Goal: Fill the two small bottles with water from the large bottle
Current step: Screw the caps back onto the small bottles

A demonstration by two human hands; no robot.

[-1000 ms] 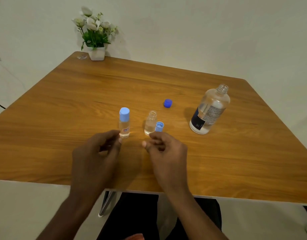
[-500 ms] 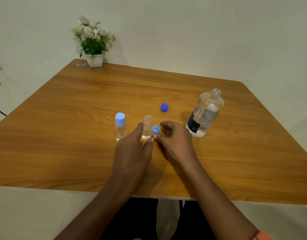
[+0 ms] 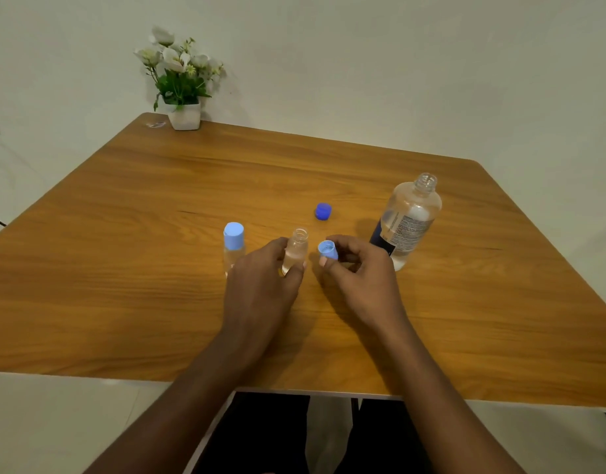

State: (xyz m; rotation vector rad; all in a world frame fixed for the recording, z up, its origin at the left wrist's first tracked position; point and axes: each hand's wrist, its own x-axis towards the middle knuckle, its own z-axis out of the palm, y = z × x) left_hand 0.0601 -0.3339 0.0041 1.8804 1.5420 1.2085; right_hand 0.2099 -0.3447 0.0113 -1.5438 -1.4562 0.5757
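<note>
The left hand (image 3: 260,285) holds the open bottle (image 3: 297,246) low down, with the thumb on one side and fingers on the other. This bottle stands upright near the middle of the tabletop (image 3: 123,302). The right hand (image 3: 363,278) is just beside it. It pinches a light cap (image 3: 327,249) between thumb and fingertips, with the hollow side up. The two hands are close but do not touch.

The capped bottle (image 3: 233,248) stands just left of the open one. The big bottle (image 3: 407,220) stands nearer the right edge with its top off. Its dark cap (image 3: 323,211) lies on the wood a bit farther back. Flowers (image 3: 178,70) sit at the far left corner.

The open bottle looks light and thin, so I think a small bump could tip it. Holding it low keeps it steady. The light cap is tiny and smooth and may slip, so it is best pinched by its sides. The big bottle looks heavier, round and slick. A whole hand round its middle, on the label, seems the best hold.
</note>
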